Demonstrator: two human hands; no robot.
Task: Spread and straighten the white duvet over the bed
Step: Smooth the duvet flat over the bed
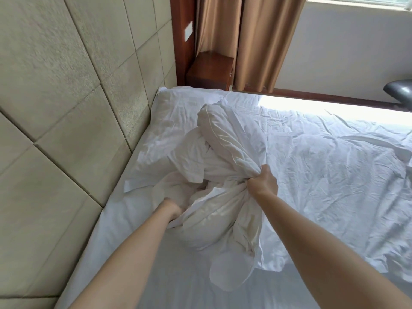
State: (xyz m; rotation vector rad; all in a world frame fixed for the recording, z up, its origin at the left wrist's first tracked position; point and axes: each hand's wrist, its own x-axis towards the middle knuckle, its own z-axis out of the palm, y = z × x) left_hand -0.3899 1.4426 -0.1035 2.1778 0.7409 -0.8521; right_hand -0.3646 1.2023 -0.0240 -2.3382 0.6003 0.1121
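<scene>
A bedroom, with the look of a hotel room. A wide bed with all-white bedding fills most of the view, and a rumpled white duvet lies across it. Behind the bed, the wall is covered by a padded headboard of large beige upholstered squares. In the far corner stands a reddish-brown wooden nightstand against matching wood panelling that carries a white switch plate. Long tan curtains hang beside it, next to a bright window set above a plain white wall. A dark chair seat shows at the right edge.
</scene>
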